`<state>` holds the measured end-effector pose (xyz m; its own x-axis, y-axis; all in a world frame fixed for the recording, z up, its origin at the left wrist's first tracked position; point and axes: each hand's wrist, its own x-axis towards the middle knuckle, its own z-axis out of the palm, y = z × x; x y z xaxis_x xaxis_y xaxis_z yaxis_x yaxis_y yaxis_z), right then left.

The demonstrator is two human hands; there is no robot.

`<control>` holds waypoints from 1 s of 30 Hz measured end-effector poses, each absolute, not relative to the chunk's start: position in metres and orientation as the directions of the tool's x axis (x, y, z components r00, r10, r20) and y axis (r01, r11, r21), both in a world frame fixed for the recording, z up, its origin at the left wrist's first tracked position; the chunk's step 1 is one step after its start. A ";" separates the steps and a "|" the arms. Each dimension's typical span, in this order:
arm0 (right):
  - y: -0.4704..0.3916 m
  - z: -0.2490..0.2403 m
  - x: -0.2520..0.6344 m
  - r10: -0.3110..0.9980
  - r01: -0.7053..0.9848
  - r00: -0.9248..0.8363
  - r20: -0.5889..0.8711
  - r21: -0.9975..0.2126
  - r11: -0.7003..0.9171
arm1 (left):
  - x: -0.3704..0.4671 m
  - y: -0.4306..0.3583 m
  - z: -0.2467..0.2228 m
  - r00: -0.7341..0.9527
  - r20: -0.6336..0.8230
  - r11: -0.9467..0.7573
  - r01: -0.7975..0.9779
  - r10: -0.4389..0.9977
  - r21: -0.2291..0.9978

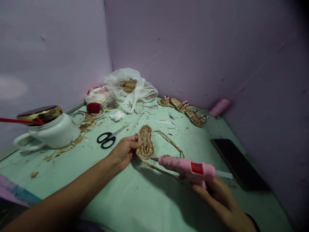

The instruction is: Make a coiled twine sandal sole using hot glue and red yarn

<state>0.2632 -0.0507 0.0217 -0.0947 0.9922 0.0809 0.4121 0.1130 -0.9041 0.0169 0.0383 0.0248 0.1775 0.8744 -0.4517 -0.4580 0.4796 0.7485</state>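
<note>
Between thumb and fingers, my left hand [126, 149] grips the left side of a small sole of coiled braided straw cord [146, 141]. A loose length of the braid [164, 172] trails from the sole's lower end toward my right hand, and more of it loops behind. My right hand [217, 196] is wrapped round the handle of a pink glue gun [187, 167]. Its dark nozzle points left, close to the sole's lower right edge; whether it touches I cannot tell. A clear glue stick [224, 174] sticks out of the gun's back.
Black-handled scissors [108, 138] lie left of the sole. A white teapot-shaped vessel [55, 132] stands far left. Behind are red yarn [94, 108], a plastic bag [142, 88] and straw sandals [188, 111]. A dark phone [238, 162] and a pink roll [220, 107] are right.
</note>
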 end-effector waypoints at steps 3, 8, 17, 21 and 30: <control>-0.049 0.023 0.261 0.978 0.438 -0.181 0.107 -0.881 0.178 | 0.018 0.039 0.024 0.168 -0.475 0.496 -0.443 0.864 0.746; -0.047 0.024 0.258 0.951 0.493 -0.239 0.196 -0.819 0.293 | 0.017 0.041 0.022 0.157 -0.491 0.507 -0.433 0.857 0.745; -0.047 0.014 0.261 0.935 0.530 -0.275 0.223 -0.776 0.341 | 0.018 0.041 0.021 0.165 -0.493 0.513 -0.425 0.854 0.746; -0.049 0.008 0.266 0.939 0.551 -0.266 0.220 -0.764 0.335 | 0.017 0.042 0.020 0.164 -0.493 0.513 -0.420 0.854 0.748; -0.047 0.010 0.266 0.938 0.542 -0.274 0.213 -0.771 0.334 | 0.017 0.041 0.021 0.163 -0.488 0.507 -0.429 0.858 0.748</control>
<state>0.2656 -0.0472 0.0097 -0.2740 0.9378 0.2131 0.5425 0.3337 -0.7709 0.0173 0.0413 0.0207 0.1626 0.8577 -0.4878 -0.4294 0.5067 0.7476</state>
